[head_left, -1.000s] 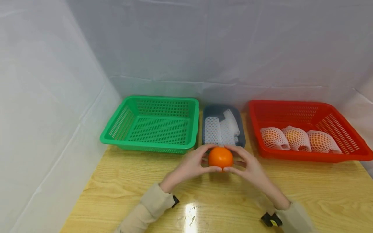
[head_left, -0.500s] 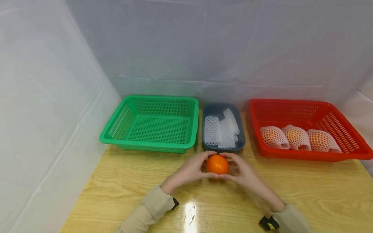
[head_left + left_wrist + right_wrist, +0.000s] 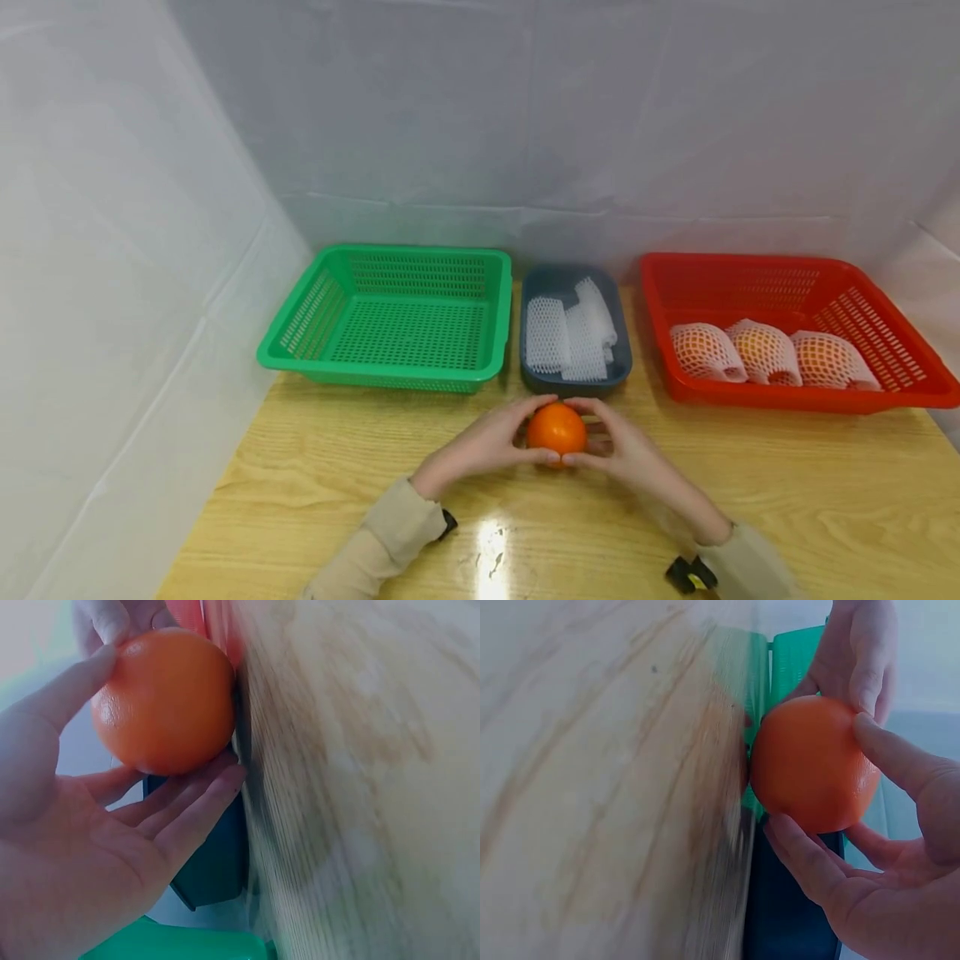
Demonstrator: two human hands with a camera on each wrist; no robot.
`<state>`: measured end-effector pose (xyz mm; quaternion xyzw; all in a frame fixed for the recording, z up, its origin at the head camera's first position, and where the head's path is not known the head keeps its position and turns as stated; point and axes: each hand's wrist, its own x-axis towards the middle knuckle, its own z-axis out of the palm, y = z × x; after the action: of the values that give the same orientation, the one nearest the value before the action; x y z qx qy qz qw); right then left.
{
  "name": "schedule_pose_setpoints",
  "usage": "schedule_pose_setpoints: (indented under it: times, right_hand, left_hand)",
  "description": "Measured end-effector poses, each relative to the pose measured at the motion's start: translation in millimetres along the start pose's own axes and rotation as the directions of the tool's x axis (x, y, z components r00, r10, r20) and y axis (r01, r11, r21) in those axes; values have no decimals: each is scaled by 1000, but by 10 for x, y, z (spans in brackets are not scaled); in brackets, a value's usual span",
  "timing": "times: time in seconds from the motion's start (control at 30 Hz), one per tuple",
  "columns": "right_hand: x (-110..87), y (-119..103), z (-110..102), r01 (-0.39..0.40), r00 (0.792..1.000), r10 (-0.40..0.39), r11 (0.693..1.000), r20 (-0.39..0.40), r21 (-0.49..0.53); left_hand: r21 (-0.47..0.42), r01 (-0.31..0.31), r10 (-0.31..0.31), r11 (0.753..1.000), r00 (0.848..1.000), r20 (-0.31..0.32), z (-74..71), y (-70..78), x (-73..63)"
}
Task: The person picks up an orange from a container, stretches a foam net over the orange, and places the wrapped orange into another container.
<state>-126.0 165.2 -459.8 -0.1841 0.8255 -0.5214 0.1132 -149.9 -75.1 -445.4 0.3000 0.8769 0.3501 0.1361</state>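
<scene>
An orange [image 3: 557, 434] sits between both hands, at or just above the wooden table, in front of the small dark-blue bin. My left hand [image 3: 498, 435] holds its left side, thumb near and fingers at the far side and underneath. On the right side my right hand [image 3: 628, 442] grips it the same way, and the two thumb tips nearly meet. The left wrist view shows the orange [image 3: 166, 701] against the left hand's thumb and fingertips, palm apart from it. In the right wrist view the orange [image 3: 814, 765] seems to touch the tabletop.
The dark-blue bin [image 3: 533, 384] contains several white foam net sleeves [image 3: 547, 336]. To the left stands a green basket [image 3: 382, 375]. A red basket [image 3: 795, 398] at the right holds three fruits in foam nets [image 3: 763, 354]. A white sheet [image 3: 585, 108] hangs behind.
Both hands have brought the orange nearer to me, slightly left and down toward the tabletop, away from the dark-blue bin. In the last half second they moved only a little.
</scene>
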Motion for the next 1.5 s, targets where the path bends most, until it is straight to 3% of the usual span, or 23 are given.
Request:
schedule_pose_setpoints:
  times: [0.2, 0.33, 0.43, 0.57, 0.7, 0.87, 1.0, 1.2, 1.4, 1.5]
  right_hand:
    - [-18, 8, 2, 22, 1000, -21, 998, 23, -64]
    - [-22, -7, -4, 11, 999, -9, 999, 51, -47]
    - [-3, -35, -36, 45, 997, -42, 997, 59, -61]
    - [80, -110, -146, 173, 984, -177, 972, -17, -160]
    - [235, -207, -307, 243, 941, -300, 921, -157, -305]
    - [463, -260, -450, 125, 911, -292, 867, -289, -482]
    - [664, -212, -481, -3, 911, -241, 807, -334, -590]
    - [911, -82, -436, -99, 920, -190, 734, -343, -672]
    - [1029, -20, -383, -146, 923, -153, 708, -352, -691]
    - [1057, -6, -377, -143, 921, -155, 719, -358, -680]
  left_hand:
    - [-1, -35, 35, 999, 999, 29, -15, -13, -28]
    - [-21, -31, 32, 999, 999, 36, -17, -10, -41]
    - [-25, -34, 35, 999, 999, 32, -13, -12, -40]
    - [-30, -29, 30, 999, 999, 30, -13, -13, -37]
    - [-32, -25, 26, 999, 999, 29, -10, -14, -35]
    - [-31, -36, 37, 999, 999, 32, -6, -5, -34]
    - [-28, -45, 46, 999, 998, 31, 8, -6, -32]
    - [-22, -38, 38, 999, 999, 22, 22, -8, -49]
    - [-30, -35, 35, 999, 999, 11, 29, 2, -50]
    - [-36, -37, 37, 999, 999, 11, 32, -1, -44]
